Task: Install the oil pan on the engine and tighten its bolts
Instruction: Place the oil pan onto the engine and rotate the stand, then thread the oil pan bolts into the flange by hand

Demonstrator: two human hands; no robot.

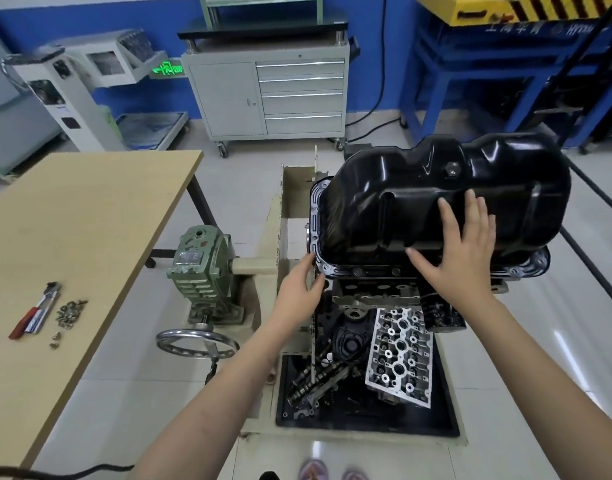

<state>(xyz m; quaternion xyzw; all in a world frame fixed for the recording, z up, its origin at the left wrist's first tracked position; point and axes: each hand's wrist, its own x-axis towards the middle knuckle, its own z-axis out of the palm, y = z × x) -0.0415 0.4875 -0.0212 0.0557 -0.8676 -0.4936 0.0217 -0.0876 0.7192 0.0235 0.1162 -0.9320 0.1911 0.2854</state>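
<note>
One black oil pan (436, 202) sits on one engine block (377, 292), with two hands on it: the left hand (302, 289) and the right hand (460, 244). One cylinder head (398, 355) lies in one black tray (366, 427). One wooden table (72, 237) carries one ratchet wrench (37, 315) and a heap of bolts (68, 313), too small to count. One handwheel (197, 342), one grey tool cabinet (268, 95) with four drawers (301, 95).

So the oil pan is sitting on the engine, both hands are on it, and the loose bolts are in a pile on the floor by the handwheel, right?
Not quite. The head view shows the bolts lying on the wooden table, beside the pliers, not on the floor. The rest holds: the oil pan sits on the engine with the left hand and right hand on it.
</note>
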